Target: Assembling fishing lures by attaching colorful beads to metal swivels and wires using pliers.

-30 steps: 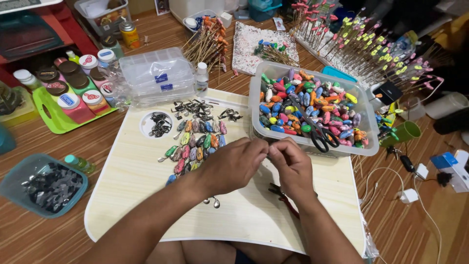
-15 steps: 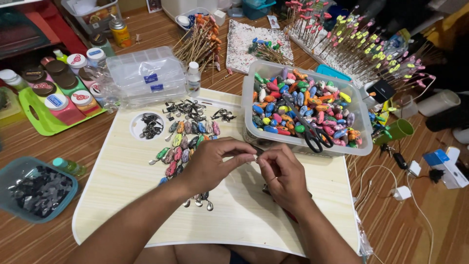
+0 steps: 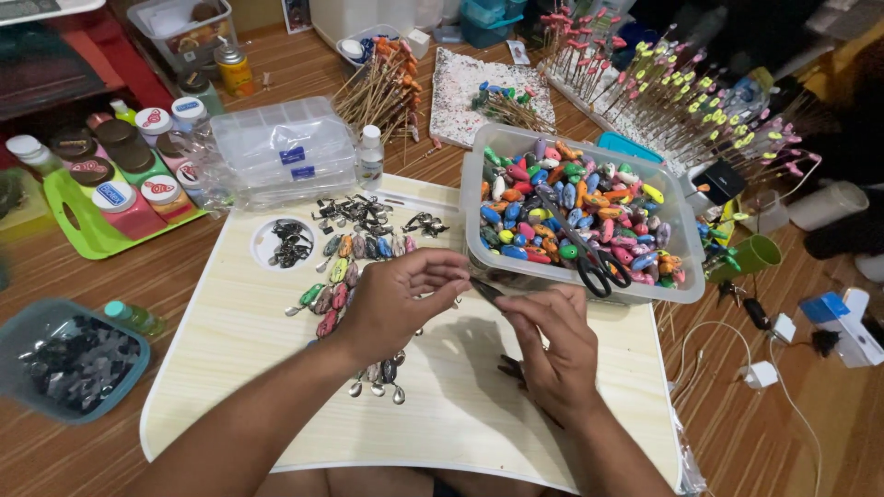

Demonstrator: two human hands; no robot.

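Both my hands meet over a pale wooden lap board [image 3: 230, 368]. My left hand [image 3: 396, 299] pinches one end of a small dark piece [image 3: 485, 290], and my right hand [image 3: 548, 340] grips its other end with thumb and forefinger. Rows of small painted fishing lures [image 3: 345, 267] lie on the board to the left of my left hand, with a few more under my wrist [image 3: 378, 382]. A clear tub [image 3: 686, 276] full of colourful lure bodies stands just beyond my right hand, black scissors [image 3: 594, 267] lying in it.
A round recess with dark metal hooks [image 3: 290, 241] is set in the board's far left. Clear compartment boxes [image 3: 281, 152], a green tray of paint jars [image 3: 64, 207], a blue tub of dark parts [image 3: 69, 359], painted sticks [image 3: 663, 87] and white cables [image 3: 764, 368] surround the board.
My hands have drawn slightly apart and the dark piece now shows between them. The view has shifted a little; the objects on the table have not moved.
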